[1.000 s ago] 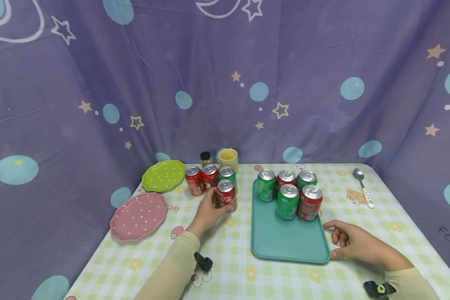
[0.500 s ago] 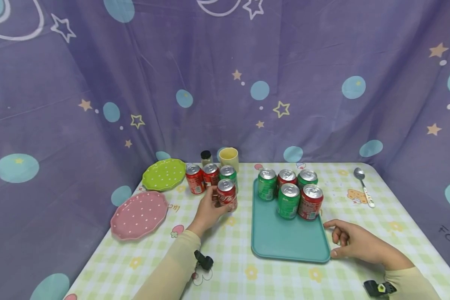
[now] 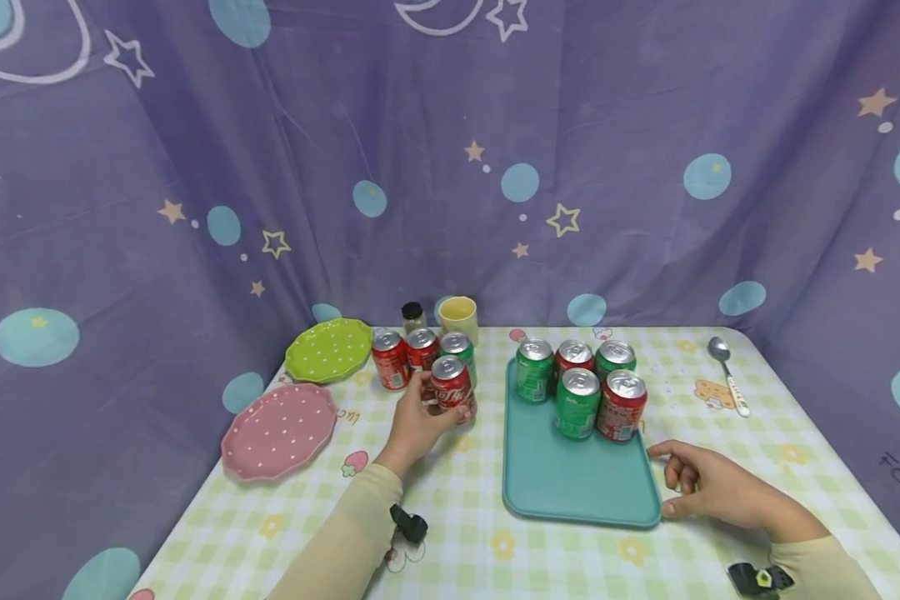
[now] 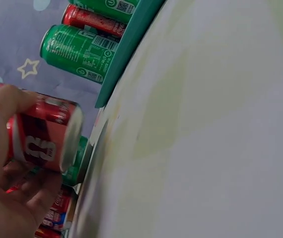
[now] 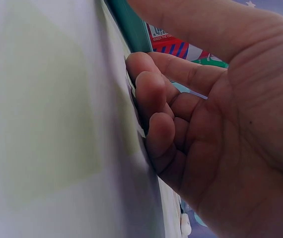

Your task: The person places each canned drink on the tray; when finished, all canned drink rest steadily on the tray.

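Red Coca-Cola can (image 3: 451, 385) pinched between thumb and fingers of left hand (image 3: 418, 421), apparently just above checked tablecloth (image 3: 465, 533). I judge backward drift could knock green soda can (image 3: 459, 346) close behind. Right hand (image 3: 708, 483), fingers loosely bent, at edge of teal tray (image 3: 570, 487); nudge might topple 5 soda cans (image 3: 577, 406) there.

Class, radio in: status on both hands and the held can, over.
Left hand holding red can, off table. Right hand at rim of tray. Five cans occupy its far part.
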A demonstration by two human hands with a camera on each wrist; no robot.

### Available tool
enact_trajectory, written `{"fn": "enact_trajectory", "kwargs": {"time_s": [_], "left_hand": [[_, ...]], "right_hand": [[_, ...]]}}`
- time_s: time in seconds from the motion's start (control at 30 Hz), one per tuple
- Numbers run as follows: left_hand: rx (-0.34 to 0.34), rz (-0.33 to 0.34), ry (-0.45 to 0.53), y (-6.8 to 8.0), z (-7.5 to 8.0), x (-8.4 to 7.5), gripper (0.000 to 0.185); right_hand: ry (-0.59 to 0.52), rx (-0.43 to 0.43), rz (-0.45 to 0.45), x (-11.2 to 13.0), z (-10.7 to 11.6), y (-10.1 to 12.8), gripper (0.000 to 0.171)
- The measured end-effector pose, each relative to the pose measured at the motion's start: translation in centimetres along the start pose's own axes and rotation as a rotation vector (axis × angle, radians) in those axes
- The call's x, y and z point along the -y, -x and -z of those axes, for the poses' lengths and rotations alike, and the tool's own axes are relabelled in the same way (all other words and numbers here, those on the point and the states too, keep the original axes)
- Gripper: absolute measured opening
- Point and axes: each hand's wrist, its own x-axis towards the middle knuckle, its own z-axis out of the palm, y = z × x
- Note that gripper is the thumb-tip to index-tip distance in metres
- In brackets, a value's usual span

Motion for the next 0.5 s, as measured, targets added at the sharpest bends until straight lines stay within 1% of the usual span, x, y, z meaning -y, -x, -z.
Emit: {"fn": "enact_trajectory", "kwargs": {"time_s": [0.1,0.2,0.33,0.5], "left_hand": [[-0.017,-0.030,0.016,0.1,-0.2,-0.4,0.072],[-0.008,-0.052,0.025,0.3,-0.6,-1.1,0.071],[0.048,-0.064,0.014,0.5,-1.5,-2.6,0.067],[0.112,-0.076,-0.025,0.6,-3.2,-4.4,0.069]], "right_hand": [[-0.008,-0.002,0.004,0.0,-0.1,0.1,0.079],[-0.006,-0.006,0.005,-0.1,-0.1,0.0,0.079],[0.001,-0.004,-0.003,-0.2,-0.1,0.0,0.079],[0.007,-0.005,-0.014,-0.2,0.0,-0.1,0.080]]}}
